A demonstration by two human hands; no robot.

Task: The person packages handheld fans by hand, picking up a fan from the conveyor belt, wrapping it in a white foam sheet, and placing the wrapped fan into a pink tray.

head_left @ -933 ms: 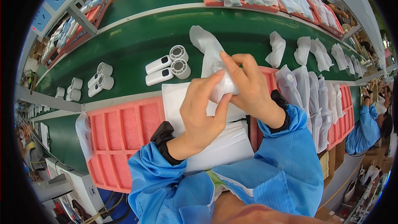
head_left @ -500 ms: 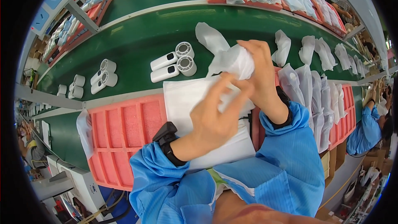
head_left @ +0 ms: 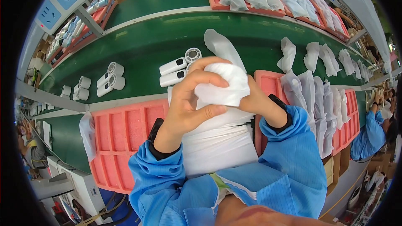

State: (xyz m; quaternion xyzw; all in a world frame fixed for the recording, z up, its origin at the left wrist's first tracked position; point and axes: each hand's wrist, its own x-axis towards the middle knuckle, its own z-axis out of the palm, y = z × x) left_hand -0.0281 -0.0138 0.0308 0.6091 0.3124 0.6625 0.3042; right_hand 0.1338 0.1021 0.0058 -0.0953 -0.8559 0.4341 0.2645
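Note:
A bunched white translucent bag (head_left: pixel 224 84) is held up between my two hands; what is inside cannot be seen. My left hand (head_left: pixel 182 102) grips its left side, fingers curled over the top and thumb underneath. My right hand (head_left: pixel 256 99) closes on its right side, its fingers mostly hidden behind the bag. Just beyond, a pale bagged shape (head_left: pixel 224 47) extends over the green belt; I cannot tell whether it joins the held bag. Below my hands lies a stack of flat white bags (head_left: pixel 220 148). Two white handheld fans (head_left: pixel 172 67) rest behind my left hand, partly covered by it.
More bare fans (head_left: pixel 111 77) stand along the green belt (head_left: pixel 142 42) to the left. Bagged pieces (head_left: pixel 287 54) lie on it to the right. A pink divided tray (head_left: pixel 125 132) is at my left; bagged pieces (head_left: pixel 307 96) fill another at my right. Co-worker's blue sleeve (head_left: pixel 368 132) far right.
My left hand has moved up and left and now grips the bag, its fingers wrapped round it. The bag has come nearer and lower. The view has tilted slightly.

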